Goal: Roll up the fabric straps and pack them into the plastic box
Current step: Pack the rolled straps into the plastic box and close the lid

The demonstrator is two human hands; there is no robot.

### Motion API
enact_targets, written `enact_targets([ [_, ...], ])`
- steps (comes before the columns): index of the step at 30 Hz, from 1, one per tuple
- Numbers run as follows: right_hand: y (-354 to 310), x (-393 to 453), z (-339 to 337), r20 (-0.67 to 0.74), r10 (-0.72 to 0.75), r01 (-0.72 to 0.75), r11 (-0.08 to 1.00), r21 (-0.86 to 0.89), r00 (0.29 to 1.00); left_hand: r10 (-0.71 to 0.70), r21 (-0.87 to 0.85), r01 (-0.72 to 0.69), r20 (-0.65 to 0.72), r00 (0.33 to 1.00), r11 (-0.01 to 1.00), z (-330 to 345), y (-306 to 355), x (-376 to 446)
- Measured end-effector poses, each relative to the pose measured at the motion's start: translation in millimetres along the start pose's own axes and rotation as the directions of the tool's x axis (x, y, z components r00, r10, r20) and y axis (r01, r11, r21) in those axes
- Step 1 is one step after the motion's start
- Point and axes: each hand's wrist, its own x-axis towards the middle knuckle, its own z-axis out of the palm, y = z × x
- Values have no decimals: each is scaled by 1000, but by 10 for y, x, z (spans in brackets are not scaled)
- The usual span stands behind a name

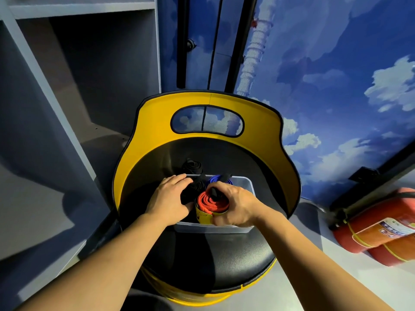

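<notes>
A clear plastic box (pixel 246 182) stands on the black seat of a yellow chair (pixel 208 261). My right hand (pixel 233 206) grips a rolled orange and yellow strap (pixel 207 206) at the box's front, thumb over its top. My left hand (pixel 169 198) lies on a black rolled strap (pixel 195 188) in the box's left part, fingers spread over it. A blue rolled strap (pixel 216 179) sits at the back of the box. Another black roll (pixel 193 166) lies on the seat just behind the box.
The chair's yellow backrest (pixel 208 99) with a handle slot rises behind the box. Grey shelving (pixel 67 86) stands to the left. Two red fire extinguishers (pixel 381 230) lie on the floor at the right. A blue cloud-print wall (pixel 336 75) is behind.
</notes>
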Motion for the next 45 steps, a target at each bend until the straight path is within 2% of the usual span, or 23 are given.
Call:
enact_targets([
  [4, -13, 0, 52, -37, -12, 8, 993, -118, 999, 41, 31, -41, 0, 999, 999, 2, -18, -12],
  [8, -26, 29, 54, 5, 6, -5, 985, -172, 1000, 45, 55, -44, -13, 999, 998, 12, -5, -37],
  [19, 8, 6, 17, 82, 23, -17, 997, -71, 996, 37, 134, -34, -15, 999, 990, 75, 57, -50],
  [26, -30, 30, -58, 168, 41, -30, 997, -68, 985, 31, 149, -24, -45, 999, 989, 120, 31, -39],
  [31, -16, 2, -30, 151, 17, -6, 998, -70, 988, 1, 115, 5, -52, 999, 993, 122, 42, -23],
  [37, 12, -35, 40, 86, 23, -11, 991, -130, 996, 53, 104, -51, -11, 999, 993, -5, 0, 34],
  [41, -16, -40, 141, 34, 6, 1, 982, -191, 999, 84, 194, -85, 13, 996, 977, -58, -34, 82],
  [45, 13, -37, 156, 16, 6, -4, 991, -133, 1000, 95, 229, -92, -2, 995, 969, -45, -25, 94],
])
